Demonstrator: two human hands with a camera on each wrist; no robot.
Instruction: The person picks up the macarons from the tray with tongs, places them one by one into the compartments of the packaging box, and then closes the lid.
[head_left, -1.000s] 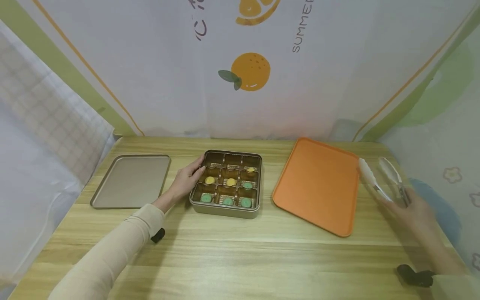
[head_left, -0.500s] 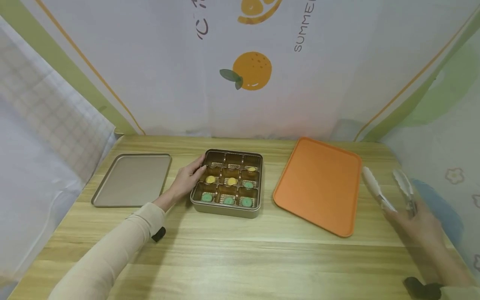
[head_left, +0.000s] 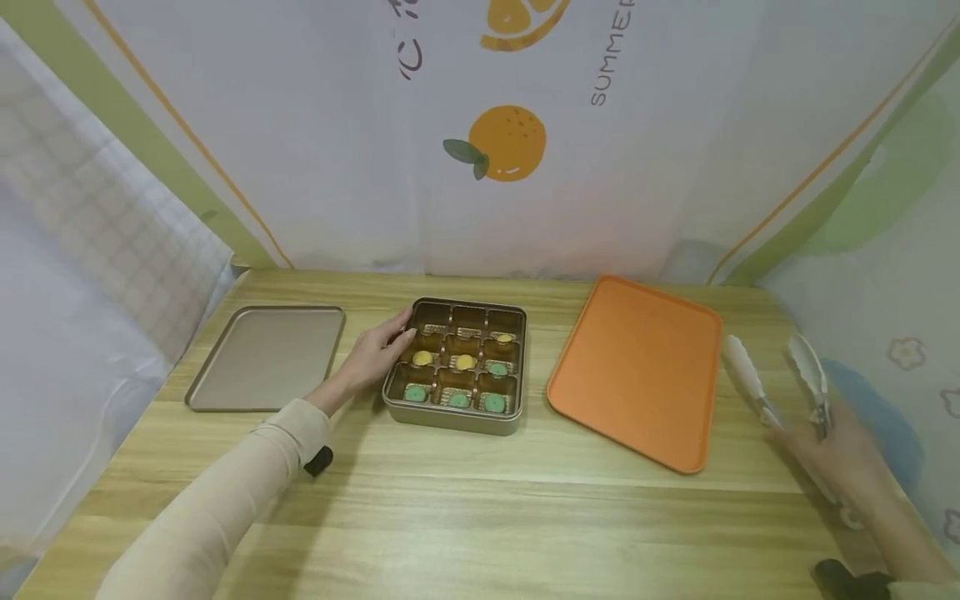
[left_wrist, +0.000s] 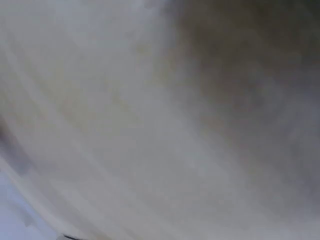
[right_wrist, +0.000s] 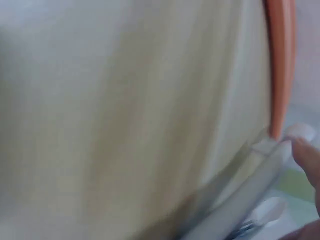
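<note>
In the head view, my left hand steadies the left side of a square tin, thumb on its rim. A gold-brown divided insert fills the tin. Small round green pieces lie in the front compartments and the middle right one. Yellow round pieces sit in the middle left, middle centre and back right. My right hand holds metal tongs with white tips, their arms spread, low over the table's right side. The right wrist view shows fingers against the tongs' arm; the left wrist view is blurred.
A bare orange tray lies angled between the tin and the tongs. Left of my left hand is a bare grey-brown tray. The wood-patterned table meets a printed fabric backdrop behind; fabric hangs at both sides too.
My right hand and the tongs have shifted slightly right and nearer me, and the tongs' arms have spread wider. The handle end now shows beside the hand. The left hand stays on the tin.
</note>
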